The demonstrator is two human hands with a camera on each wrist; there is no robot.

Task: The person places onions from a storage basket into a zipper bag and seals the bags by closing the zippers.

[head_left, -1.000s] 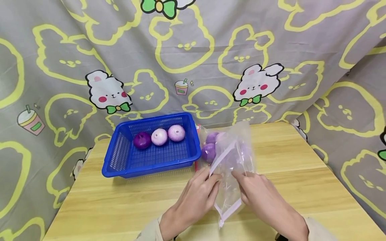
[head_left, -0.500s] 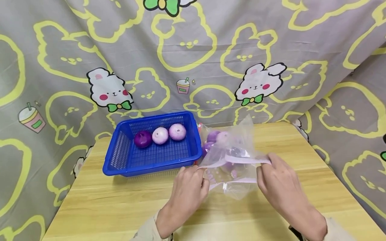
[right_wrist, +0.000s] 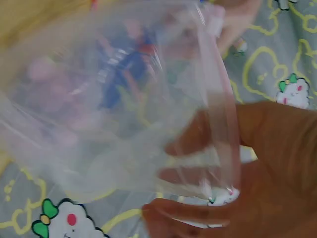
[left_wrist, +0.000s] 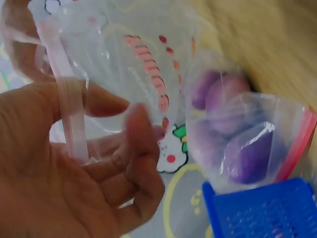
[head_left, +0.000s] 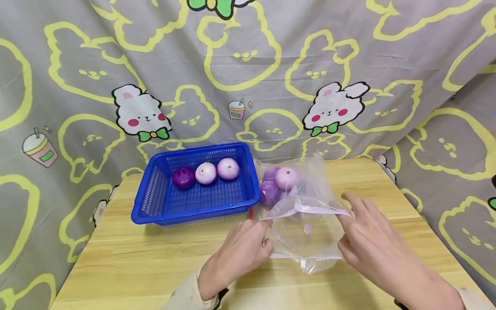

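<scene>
A clear zip bag (head_left: 319,210) lies on the table with its mouth spread toward me. Several purple onions (head_left: 287,178) sit in its far part. My left hand (head_left: 242,243) has its fingers curled round the left side of the mouth, where the pale zip strip (left_wrist: 72,116) crosses the palm in the left wrist view. At the right side, my right hand (head_left: 368,232) has its fingers spread. In the right wrist view, the thumb and a finger show through the film (right_wrist: 124,148) inside the mouth.
Left of the bag stands a blue plastic basket (head_left: 197,215) holding a dark purple onion (head_left: 183,177) and two paler onions (head_left: 206,173). The wooden table (head_left: 128,267) runs back to a patterned grey cloth (head_left: 267,69).
Both hands have moved apart from the middle, pulling the bag's mouth wide. The right hand's fingers have straightened and spread since half a second ago. Basket unchanged.
</scene>
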